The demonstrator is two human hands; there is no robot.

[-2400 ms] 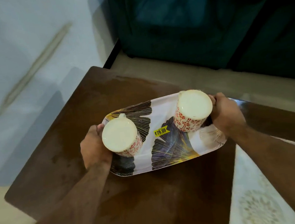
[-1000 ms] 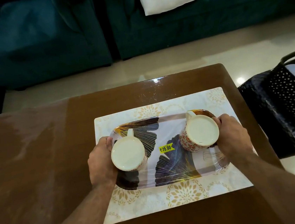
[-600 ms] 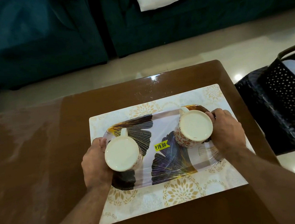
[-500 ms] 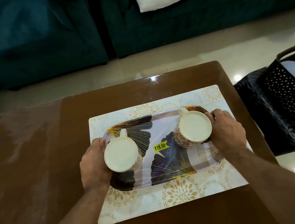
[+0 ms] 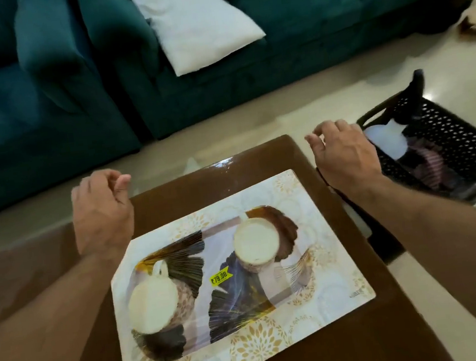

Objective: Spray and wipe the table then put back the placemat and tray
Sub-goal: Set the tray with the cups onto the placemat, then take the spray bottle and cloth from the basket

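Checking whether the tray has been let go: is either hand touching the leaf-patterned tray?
Apart. The head view shows the left hand and right hand lifted beyond the leaf-patterned tray, bare table between.

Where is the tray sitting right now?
In the head view the tray lies on the placemat at the table's right end, carrying two upturned cups, with both hands lifted clear.
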